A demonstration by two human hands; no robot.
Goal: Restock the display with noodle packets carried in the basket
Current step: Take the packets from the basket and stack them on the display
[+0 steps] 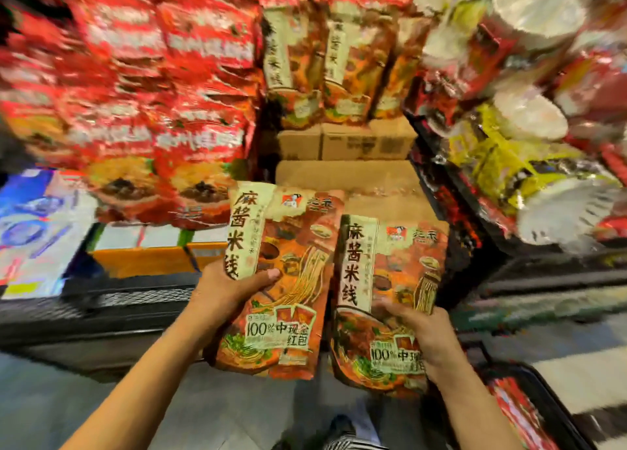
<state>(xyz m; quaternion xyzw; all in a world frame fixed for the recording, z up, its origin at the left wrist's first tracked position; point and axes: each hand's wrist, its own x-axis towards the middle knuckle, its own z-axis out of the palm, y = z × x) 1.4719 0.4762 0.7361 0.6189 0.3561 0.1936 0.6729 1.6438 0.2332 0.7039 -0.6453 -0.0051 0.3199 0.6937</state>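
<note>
Left hand (230,290) curled round left packet (291,232), right hand (424,334) round right packet (393,263); bare cardboard top (342,174) just beyond

The left packet (288,280) in my left hand (230,286) carries 麻酱米线 in big dark characters down a cream strip on its left edge. Near its bottom a panel reads 100% 中现金红包. The right packet (390,280) in my right hand (420,334) shows the same 麻酱米线 down its own cream strip. Its bottom panel reads 100% 中现, the rest hidden by my hand. Each has a small logo with two characters at the top, too blurred for me to read. The shelf packets (325,59) behind bear a like strip, where only 米线 comes through. Print on the red packs (152,76) and the boxes (346,144) is smeared beyond reading.
</note>
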